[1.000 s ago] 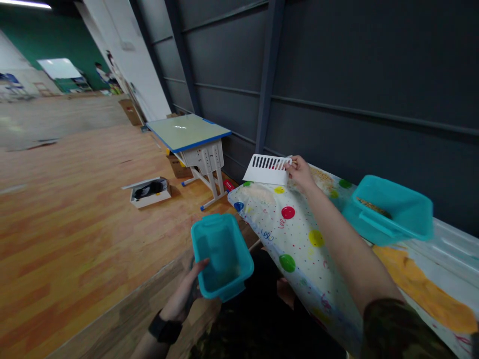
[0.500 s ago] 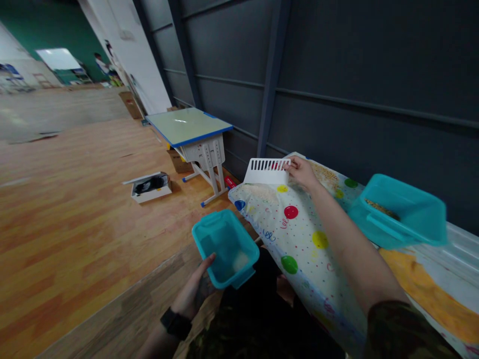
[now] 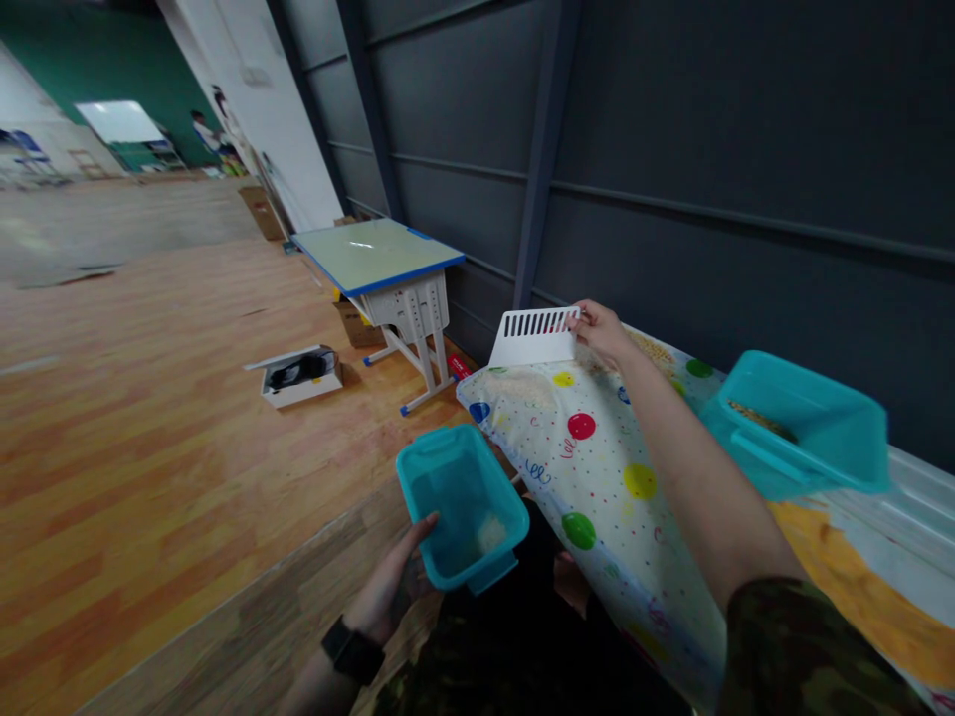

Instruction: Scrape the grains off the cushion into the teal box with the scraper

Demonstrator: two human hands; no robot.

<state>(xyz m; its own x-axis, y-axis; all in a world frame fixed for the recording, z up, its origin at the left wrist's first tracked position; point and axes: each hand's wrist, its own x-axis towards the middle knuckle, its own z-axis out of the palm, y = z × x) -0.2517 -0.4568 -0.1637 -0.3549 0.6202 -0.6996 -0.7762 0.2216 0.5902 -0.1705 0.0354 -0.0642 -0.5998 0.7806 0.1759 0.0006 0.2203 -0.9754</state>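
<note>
My left hand (image 3: 395,582) grips the near left side of a teal plastic box (image 3: 452,497), thumb over the rim, holding it beside the table's edge. A small whitish heap of grains (image 3: 490,534) lies in the box's near right corner. At the far end of the table my right hand (image 3: 603,331) pinches the right end of a white slotted plate (image 3: 533,343), which stands on its long edge, slots upward. Just in front of the plate a patch of pale grains (image 3: 518,386) is spread on the balloon-patterned tablecloth (image 3: 604,477).
A second teal box (image 3: 813,418) with tan grains stands on the table's right. Yellowish grains (image 3: 653,346) lie behind my right wrist, and an orange spread (image 3: 858,572) is nearer. A desk (image 3: 380,249) stands beyond the table; an open white box (image 3: 302,383) is on the floor.
The teal box in my left hand has shifted slightly right and toward me. The slotted plate and my right hand have moved up a little, away from me.
</note>
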